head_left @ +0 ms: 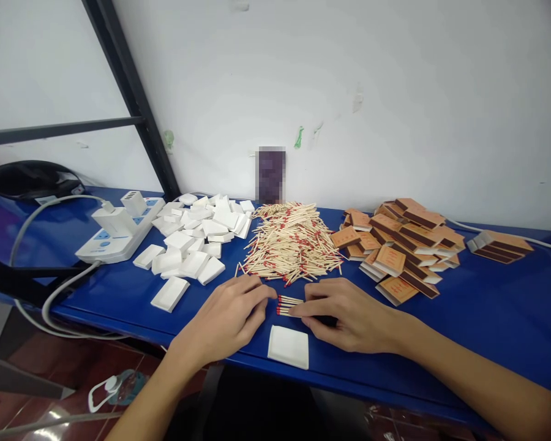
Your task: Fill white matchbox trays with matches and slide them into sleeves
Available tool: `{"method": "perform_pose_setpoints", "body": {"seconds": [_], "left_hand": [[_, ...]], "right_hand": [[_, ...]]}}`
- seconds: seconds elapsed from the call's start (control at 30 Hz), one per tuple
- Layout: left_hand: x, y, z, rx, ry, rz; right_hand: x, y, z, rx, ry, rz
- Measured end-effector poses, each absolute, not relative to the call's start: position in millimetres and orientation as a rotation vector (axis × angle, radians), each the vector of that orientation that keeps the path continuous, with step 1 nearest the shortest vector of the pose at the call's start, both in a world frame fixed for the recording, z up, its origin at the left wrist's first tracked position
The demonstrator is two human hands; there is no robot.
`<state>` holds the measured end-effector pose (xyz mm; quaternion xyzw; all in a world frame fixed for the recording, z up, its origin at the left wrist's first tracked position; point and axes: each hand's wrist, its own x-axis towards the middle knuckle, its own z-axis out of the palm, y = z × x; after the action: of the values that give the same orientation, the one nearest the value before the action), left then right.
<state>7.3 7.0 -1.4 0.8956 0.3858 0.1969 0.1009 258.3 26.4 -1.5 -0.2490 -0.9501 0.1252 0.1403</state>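
My left hand (232, 315) and my right hand (344, 312) rest on the blue table (487, 306), fingertips pinched on a small bundle of red-tipped matches (288, 304) held between them. A white inner matchbox tray (288, 346) lies just in front of the hands at the table's front edge. Behind the hands is a large pile of loose matches (291, 242). To its left lies a heap of white trays (195, 236). On the right is a heap of brown matchbox sleeves (401, 242).
A white power strip (119, 229) with plugs and grey cables sits at the far left, by a black object (30, 179). More brown sleeves (500, 246) lie at the right by a cable. A black metal frame (133, 98) leans on the white wall.
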Motion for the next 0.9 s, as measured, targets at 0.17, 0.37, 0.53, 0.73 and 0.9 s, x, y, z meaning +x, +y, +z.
{"method": "perform_pose_setpoints", "body": {"seconds": [0.17, 0.37, 0.53, 0.73, 0.9], "left_hand": [[7.1, 6.6, -1.4, 2.631, 1.140, 0.532], [7.2, 8.4, -2.9, 2.623, 1.140, 0.540], [7.2, 8.7, -2.5, 2.607, 1.150, 0.519], [7.3, 7.5, -2.0, 2.598, 1.161, 0.504], [6.7, 6.7, -2.5, 2.597, 1.160, 0.497]], "right_hand": [[258.6, 26.3, -1.6, -0.707, -2.723, 0.322], [259.9, 27.8, -1.1, -0.760, -2.714, 0.359], [259.2, 29.5, -0.2, -0.779, -2.733, 0.382], [257.8, 28.5, 2.1, -0.799, -2.756, 0.360], [257.8, 25.1, 0.3, -0.789, -2.761, 0.318]]}}
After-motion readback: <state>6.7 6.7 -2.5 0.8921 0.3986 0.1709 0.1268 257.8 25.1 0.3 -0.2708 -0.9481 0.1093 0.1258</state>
